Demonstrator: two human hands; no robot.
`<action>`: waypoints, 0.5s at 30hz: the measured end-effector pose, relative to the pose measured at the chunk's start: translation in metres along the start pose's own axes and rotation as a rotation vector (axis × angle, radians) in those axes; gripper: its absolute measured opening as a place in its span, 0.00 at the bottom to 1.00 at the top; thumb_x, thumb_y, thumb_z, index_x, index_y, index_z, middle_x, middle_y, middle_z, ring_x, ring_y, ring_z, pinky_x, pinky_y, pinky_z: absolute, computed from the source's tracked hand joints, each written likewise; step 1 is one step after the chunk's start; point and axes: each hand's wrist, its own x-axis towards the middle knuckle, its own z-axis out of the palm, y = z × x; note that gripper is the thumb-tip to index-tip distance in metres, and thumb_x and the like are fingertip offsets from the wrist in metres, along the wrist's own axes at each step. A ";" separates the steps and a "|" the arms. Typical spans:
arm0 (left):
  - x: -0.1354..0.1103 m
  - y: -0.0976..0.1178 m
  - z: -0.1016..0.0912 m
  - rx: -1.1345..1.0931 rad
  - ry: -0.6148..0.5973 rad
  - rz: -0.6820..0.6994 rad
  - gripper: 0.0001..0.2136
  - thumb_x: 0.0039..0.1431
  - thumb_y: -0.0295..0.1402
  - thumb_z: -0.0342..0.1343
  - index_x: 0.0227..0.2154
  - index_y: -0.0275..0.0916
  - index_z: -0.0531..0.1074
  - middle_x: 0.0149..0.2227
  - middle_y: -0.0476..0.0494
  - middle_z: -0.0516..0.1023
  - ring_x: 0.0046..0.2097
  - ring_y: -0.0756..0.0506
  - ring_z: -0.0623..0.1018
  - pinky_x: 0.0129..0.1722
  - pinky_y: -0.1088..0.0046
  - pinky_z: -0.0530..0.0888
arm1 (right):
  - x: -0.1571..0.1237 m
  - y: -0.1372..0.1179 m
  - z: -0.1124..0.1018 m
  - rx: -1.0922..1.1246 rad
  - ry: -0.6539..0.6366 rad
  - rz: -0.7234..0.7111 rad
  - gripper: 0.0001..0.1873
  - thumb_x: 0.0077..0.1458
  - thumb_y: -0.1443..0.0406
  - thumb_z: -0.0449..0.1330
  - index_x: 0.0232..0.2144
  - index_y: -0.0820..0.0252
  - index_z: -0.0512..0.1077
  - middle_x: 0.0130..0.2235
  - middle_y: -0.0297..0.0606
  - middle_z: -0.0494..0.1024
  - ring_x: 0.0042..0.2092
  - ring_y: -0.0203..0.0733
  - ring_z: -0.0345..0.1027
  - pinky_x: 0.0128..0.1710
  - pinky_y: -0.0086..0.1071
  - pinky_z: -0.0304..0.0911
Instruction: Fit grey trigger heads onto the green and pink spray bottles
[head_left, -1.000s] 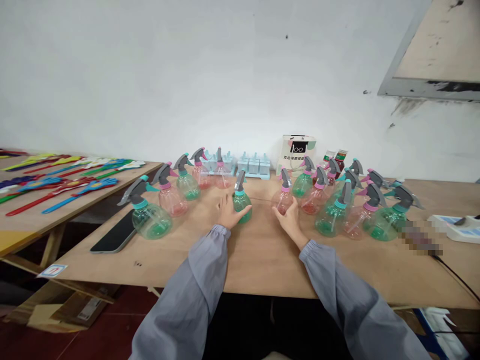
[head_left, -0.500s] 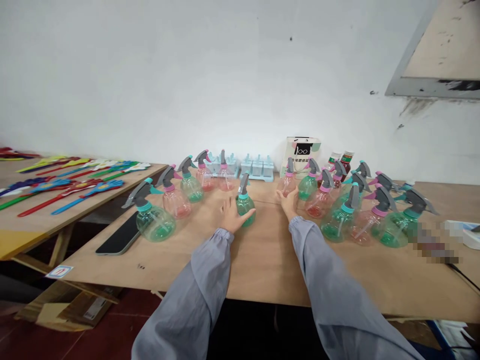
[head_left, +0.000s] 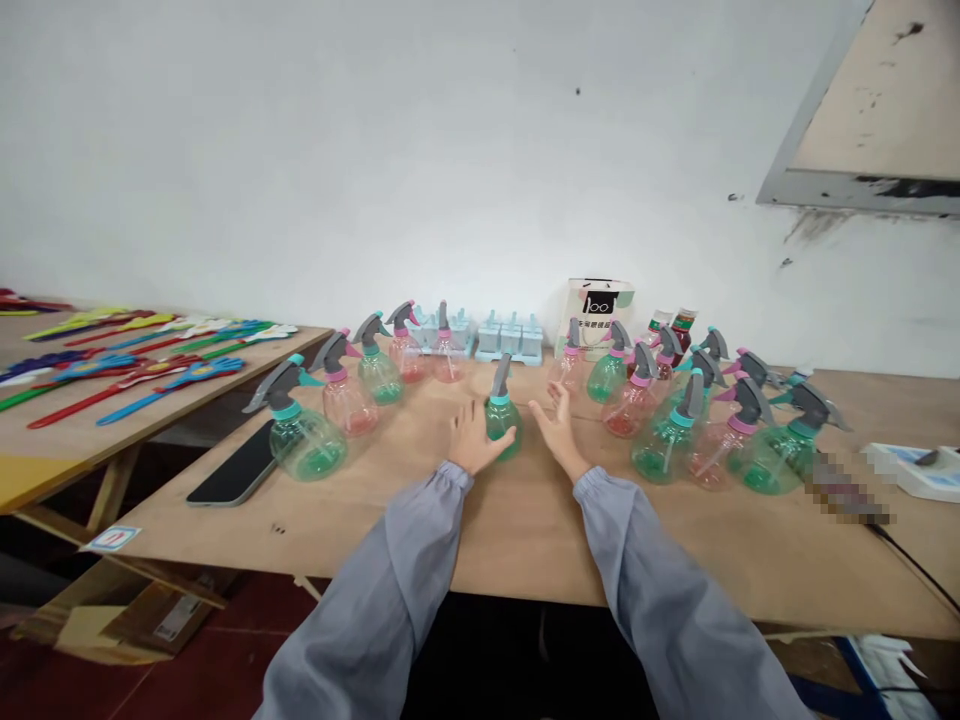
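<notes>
A green spray bottle (head_left: pixel 504 410) with a grey trigger head and turquoise collar stands upright in the middle of the table. At its left side is my left hand (head_left: pixel 474 442), open, fingers stretched and thumb across the bottle's lower front; I cannot tell how firmly it touches. To the right of that bottle my right hand (head_left: pixel 557 430) is open and holds nothing, its fingers spread and apart from the bottle. Just behind the right hand stands a pink spray bottle (head_left: pixel 570 370), partly covered by the fingers.
Several green and pink spray bottles stand left, like the green one (head_left: pixel 311 445), and right, like another (head_left: pixel 664 450). A phone (head_left: pixel 232 470) lies at left. Ice-pop molds (head_left: pixel 510 340) and a paper bag (head_left: pixel 596 310) stand by the wall. Colourful hand-shaped strips (head_left: pixel 180 380) cover the side table.
My right hand has let go of the pink spray bottle and come left toward the middle one. The middle green bottle and my left hand have shifted slightly right.
</notes>
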 end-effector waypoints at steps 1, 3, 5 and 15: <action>-0.005 0.007 0.002 0.017 -0.009 0.028 0.33 0.52 0.46 0.62 0.58 0.39 0.62 0.55 0.32 0.71 0.58 0.31 0.70 0.55 0.54 0.66 | -0.001 -0.010 0.003 0.030 -0.065 -0.032 0.45 0.51 0.42 0.62 0.62 0.56 0.56 0.66 0.53 0.61 0.67 0.52 0.58 0.67 0.48 0.54; -0.016 0.020 0.007 0.036 -0.020 0.107 0.33 0.53 0.45 0.61 0.60 0.38 0.62 0.54 0.31 0.71 0.57 0.31 0.71 0.55 0.54 0.66 | 0.001 -0.030 0.006 0.072 -0.144 -0.081 0.46 0.48 0.44 0.66 0.63 0.55 0.57 0.66 0.51 0.62 0.67 0.52 0.57 0.67 0.49 0.54; -0.023 0.028 0.012 0.030 -0.038 0.204 0.36 0.52 0.49 0.61 0.61 0.37 0.62 0.54 0.30 0.72 0.56 0.31 0.72 0.56 0.53 0.66 | 0.004 -0.047 0.003 0.108 -0.172 -0.092 0.43 0.48 0.47 0.67 0.62 0.53 0.59 0.64 0.49 0.66 0.65 0.51 0.61 0.65 0.48 0.57; 0.092 -0.039 -0.026 -0.219 0.360 -0.187 0.24 0.60 0.38 0.58 0.55 0.33 0.61 0.55 0.30 0.68 0.61 0.34 0.67 0.62 0.54 0.62 | -0.003 -0.073 -0.029 0.124 -0.185 -0.004 0.23 0.45 0.63 0.58 0.47 0.51 0.76 0.44 0.38 0.81 0.49 0.48 0.74 0.58 0.48 0.65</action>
